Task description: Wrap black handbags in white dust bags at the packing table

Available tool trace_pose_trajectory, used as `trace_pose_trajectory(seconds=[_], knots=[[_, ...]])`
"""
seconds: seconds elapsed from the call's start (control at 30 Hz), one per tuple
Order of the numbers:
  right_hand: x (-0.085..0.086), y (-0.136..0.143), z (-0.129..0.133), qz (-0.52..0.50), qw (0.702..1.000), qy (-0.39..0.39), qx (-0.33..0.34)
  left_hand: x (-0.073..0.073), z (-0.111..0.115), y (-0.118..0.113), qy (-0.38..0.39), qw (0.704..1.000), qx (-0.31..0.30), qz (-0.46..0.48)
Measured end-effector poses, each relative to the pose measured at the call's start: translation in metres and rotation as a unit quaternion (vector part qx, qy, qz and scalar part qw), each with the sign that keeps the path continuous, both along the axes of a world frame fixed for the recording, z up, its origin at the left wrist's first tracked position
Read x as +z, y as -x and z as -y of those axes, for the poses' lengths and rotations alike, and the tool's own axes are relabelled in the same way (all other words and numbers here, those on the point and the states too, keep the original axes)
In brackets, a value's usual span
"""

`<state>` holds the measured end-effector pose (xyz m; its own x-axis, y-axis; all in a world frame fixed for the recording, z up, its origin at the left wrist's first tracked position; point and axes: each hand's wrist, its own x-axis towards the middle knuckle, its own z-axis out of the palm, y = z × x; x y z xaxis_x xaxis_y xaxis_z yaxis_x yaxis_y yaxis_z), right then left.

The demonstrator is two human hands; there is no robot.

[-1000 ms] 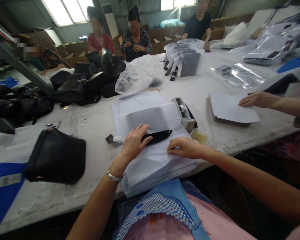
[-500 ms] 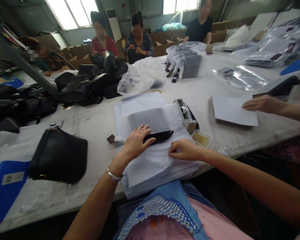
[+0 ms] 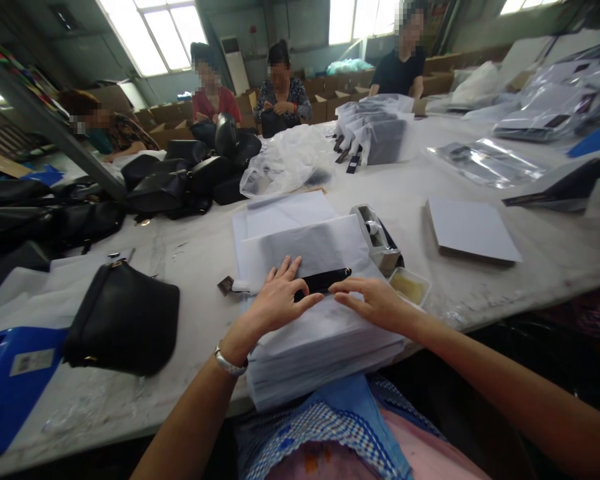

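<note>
A black strip-shaped item [image 3: 325,280] with small gold-coloured metal at its right end lies on white wrapping paper [image 3: 305,241] on top of a paper stack [image 3: 325,360]. My left hand [image 3: 276,300] lies open over its left end, fingers spread on the paper and thumb stretched along the near side. By the right end, my right hand [image 3: 367,301] pinches the near paper edge, folded up against the black item. The rest of that item is hidden by paper and hand. A dark hang tag [image 3: 225,286] sticks out left on a white band.
A black handbag [image 3: 125,317] and a blue plastic container [image 3: 17,383] stand left. Right are a grey box [image 3: 375,233], a yellowish-filled dish [image 3: 410,287] and white cards [image 3: 473,228]. Black bags [image 3: 160,183] and wrapped bags [image 3: 385,137] lie farther back; several people work there.
My right hand has moved up and left to the black item, bringing the near paper edge with it. My left hand stays in place. A co-worker's hand has left the white cards.
</note>
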<state>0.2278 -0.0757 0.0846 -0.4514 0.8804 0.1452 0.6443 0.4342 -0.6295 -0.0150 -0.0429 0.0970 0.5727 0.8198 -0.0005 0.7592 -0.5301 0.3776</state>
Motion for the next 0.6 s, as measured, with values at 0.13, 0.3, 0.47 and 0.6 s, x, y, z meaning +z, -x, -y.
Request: trace_pose_trajectory(seconds=[0.13, 0.3, 0.47, 0.6], knots=[[-0.006, 0.003, 0.037, 0.058, 0.988, -0.118, 0.083, -0.004, 0.001, -0.001, -0.022, 1.0, 0.004, -0.002], [-0.042, -0.003, 0.061, 0.142, 0.962, -0.207, 0.107, -0.006, 0.001, -0.001, -0.025, 1.0, 0.004, -0.005], [-0.052, -0.007, 0.059, 0.089, 0.951, -0.28, 0.095, -0.006, -0.001, 0.0, -0.022, 1.0, -0.001, 0.002], [-0.037, -0.002, 0.059, 0.074, 0.957, -0.268, 0.078, -0.005, -0.002, 0.002, -0.012, 1.0, -0.006, 0.014]])
